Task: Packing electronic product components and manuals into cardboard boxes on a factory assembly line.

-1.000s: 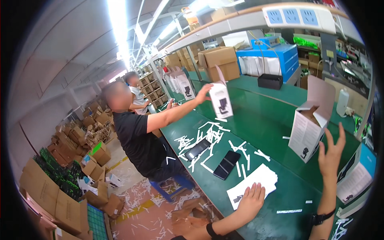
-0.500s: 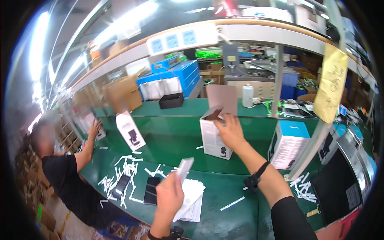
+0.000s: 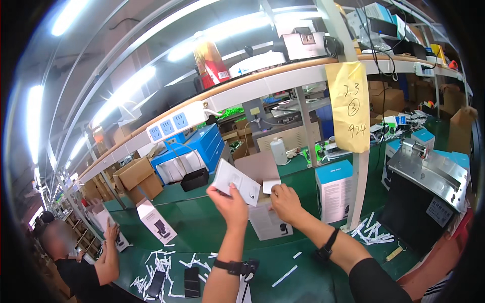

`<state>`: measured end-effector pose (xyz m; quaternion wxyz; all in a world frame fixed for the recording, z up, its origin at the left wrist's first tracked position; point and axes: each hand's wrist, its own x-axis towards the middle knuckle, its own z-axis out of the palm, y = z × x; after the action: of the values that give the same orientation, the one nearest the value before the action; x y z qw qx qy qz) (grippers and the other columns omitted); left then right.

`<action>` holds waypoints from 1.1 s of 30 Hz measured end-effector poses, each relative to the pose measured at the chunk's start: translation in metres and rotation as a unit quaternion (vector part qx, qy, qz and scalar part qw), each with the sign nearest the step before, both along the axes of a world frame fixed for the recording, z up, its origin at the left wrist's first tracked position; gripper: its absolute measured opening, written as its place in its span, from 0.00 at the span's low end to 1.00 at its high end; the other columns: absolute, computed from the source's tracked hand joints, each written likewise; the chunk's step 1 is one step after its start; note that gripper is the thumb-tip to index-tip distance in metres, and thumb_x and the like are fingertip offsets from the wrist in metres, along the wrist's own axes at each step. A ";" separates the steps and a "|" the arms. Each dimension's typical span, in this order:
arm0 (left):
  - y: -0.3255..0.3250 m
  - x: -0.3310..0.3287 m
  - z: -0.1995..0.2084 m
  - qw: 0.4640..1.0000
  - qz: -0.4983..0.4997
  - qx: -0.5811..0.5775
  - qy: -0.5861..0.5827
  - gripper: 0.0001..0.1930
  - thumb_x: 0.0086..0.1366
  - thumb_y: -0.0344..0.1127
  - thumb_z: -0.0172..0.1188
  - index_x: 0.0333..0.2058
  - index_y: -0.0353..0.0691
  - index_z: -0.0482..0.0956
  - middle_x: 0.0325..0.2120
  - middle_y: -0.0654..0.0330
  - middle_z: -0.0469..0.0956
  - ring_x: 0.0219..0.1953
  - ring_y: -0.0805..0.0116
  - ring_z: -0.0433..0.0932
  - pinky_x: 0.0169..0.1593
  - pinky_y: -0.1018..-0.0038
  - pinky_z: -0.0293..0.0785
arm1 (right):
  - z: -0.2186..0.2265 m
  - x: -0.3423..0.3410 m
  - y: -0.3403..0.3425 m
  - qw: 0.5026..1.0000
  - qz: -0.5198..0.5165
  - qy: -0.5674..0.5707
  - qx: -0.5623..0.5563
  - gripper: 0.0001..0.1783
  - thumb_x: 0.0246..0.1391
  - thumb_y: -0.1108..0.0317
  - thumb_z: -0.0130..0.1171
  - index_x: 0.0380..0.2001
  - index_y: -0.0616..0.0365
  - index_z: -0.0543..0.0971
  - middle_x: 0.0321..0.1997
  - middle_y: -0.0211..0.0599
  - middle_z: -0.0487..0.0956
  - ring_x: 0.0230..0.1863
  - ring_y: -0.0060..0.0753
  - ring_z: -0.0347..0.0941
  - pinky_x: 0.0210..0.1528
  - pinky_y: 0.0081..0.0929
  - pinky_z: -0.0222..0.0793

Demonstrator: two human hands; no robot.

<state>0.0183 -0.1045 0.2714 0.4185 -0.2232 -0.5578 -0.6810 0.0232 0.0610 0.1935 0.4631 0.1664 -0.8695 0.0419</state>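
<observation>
My left hand [image 3: 231, 206] grips a white booklet [image 3: 237, 183], thumb on its face, raised beside the mouth of a white box [image 3: 270, 222]. The box stands upright on the green bench with its lid [image 3: 256, 165] tipped back. At the right side of its opening, the fingers of my right hand [image 3: 286, 204] are pinched on a white flap [image 3: 271, 186]. The booklet and my hands hide most of the inside. My left forearm largely covers the paper stack on the bench.
Paper strips [image 3: 156, 270] and a black phone-like slab [image 3: 192, 282] lie at left. Another white box [image 3: 155, 222] stands beyond. A blue-topped box [image 3: 334, 192] is by the post on the right, near a metal-topped machine [image 3: 429, 174]. A co-worker [image 3: 81, 272] handles a box at far left.
My left hand has risen from above the paper stack to the box with the booklet. My right hand has stayed at the box's opening. The view has swung right.
</observation>
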 end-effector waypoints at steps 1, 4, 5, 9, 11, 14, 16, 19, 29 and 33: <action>0.018 -0.002 -0.005 1.000 0.006 -0.028 -0.001 0.18 0.64 0.21 0.56 0.51 0.32 0.62 0.47 0.50 0.69 0.49 0.60 0.73 0.55 0.64 0.70 | -0.002 0.012 0.012 1.000 0.018 -0.001 -0.013 0.24 0.38 0.56 0.72 0.34 0.64 0.81 0.45 0.39 0.74 0.50 0.42 0.70 0.51 0.37 0.68; 0.041 -0.024 -0.020 0.957 0.144 -0.200 0.154 0.17 0.60 0.19 0.56 0.48 0.32 0.66 0.44 0.49 0.69 0.46 0.52 0.72 0.51 0.62 0.69 | 0.000 0.033 0.019 0.999 0.041 0.001 -0.025 0.24 0.38 0.58 0.72 0.35 0.65 0.81 0.47 0.40 0.73 0.51 0.43 0.70 0.53 0.38 0.70; 0.050 -0.026 -0.023 0.958 0.132 -0.200 0.155 0.17 0.60 0.19 0.56 0.48 0.32 0.66 0.44 0.49 0.69 0.46 0.52 0.72 0.51 0.62 0.69 | 0.000 0.036 0.021 0.999 0.029 0.000 -0.026 0.24 0.38 0.58 0.72 0.35 0.65 0.81 0.47 0.40 0.73 0.51 0.43 0.70 0.53 0.38 0.70; 0.077 -0.029 -0.026 0.962 0.084 -0.205 0.158 0.16 0.61 0.20 0.57 0.47 0.30 0.67 0.42 0.50 0.69 0.44 0.56 0.72 0.51 0.65 0.70 | -0.002 0.037 0.018 0.998 0.042 -0.009 -0.056 0.23 0.38 0.59 0.72 0.35 0.65 0.81 0.50 0.42 0.73 0.53 0.45 0.71 0.54 0.39 0.72; 0.088 -0.022 -0.025 0.995 -0.038 -0.081 0.048 0.17 0.59 0.19 0.57 0.47 0.30 0.67 0.43 0.49 0.70 0.45 0.56 0.73 0.53 0.65 0.70 | -0.006 0.040 0.018 0.997 0.042 -0.004 -0.065 0.22 0.38 0.60 0.72 0.35 0.65 0.81 0.50 0.43 0.73 0.54 0.45 0.70 0.55 0.38 0.72; 0.091 -0.026 -0.019 0.988 0.028 -0.133 0.072 0.21 0.56 0.19 0.58 0.49 0.29 0.67 0.44 0.47 0.71 0.46 0.51 0.75 0.52 0.61 0.71 | -0.006 0.038 0.032 0.995 0.042 -0.012 -0.094 0.20 0.40 0.64 0.72 0.35 0.65 0.80 0.51 0.44 0.73 0.54 0.47 0.70 0.53 0.40 0.73; 0.088 -0.033 -0.025 0.968 0.088 -0.222 0.072 0.23 0.54 0.21 0.61 0.50 0.28 0.68 0.42 0.44 0.72 0.46 0.44 0.74 0.51 0.58 0.71 | -0.009 0.038 0.038 0.989 0.057 -0.034 -0.129 0.18 0.40 0.68 0.73 0.34 0.63 0.78 0.53 0.46 0.72 0.55 0.52 0.69 0.52 0.42 0.74; 0.071 -0.048 -0.038 0.944 0.103 -0.313 0.010 0.22 0.54 0.24 0.62 0.49 0.28 0.69 0.40 0.44 0.73 0.45 0.41 0.73 0.51 0.54 0.70 | -0.010 0.031 0.033 0.987 0.082 0.000 -0.141 0.19 0.40 0.69 0.74 0.35 0.62 0.77 0.53 0.50 0.72 0.58 0.56 0.68 0.54 0.42 0.73; 0.063 -0.062 -0.039 0.922 0.201 -0.327 -0.049 0.35 0.49 0.16 0.57 0.59 0.33 0.63 0.48 0.39 0.66 0.52 0.40 0.67 0.57 0.53 0.67 | -0.002 0.030 0.043 0.980 0.019 0.004 -0.200 0.20 0.51 0.70 0.64 0.49 0.63 0.79 0.67 0.56 0.65 0.68 0.60 0.62 0.69 0.48 0.58; 0.053 -0.042 -0.057 0.951 0.194 -0.207 -0.126 0.36 0.55 0.17 0.59 0.62 0.37 0.58 0.50 0.39 0.65 0.52 0.44 0.71 0.55 0.57 0.71 | -0.007 0.032 0.050 0.961 0.051 -0.005 -0.273 0.17 0.56 0.75 0.59 0.50 0.63 0.79 0.67 0.52 0.67 0.66 0.56 0.65 0.68 0.45 0.61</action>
<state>-0.0237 -0.0520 0.2144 0.4135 -0.1044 -0.7672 -0.4791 0.0554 0.1110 0.1864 0.4839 0.0780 -0.8176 0.3023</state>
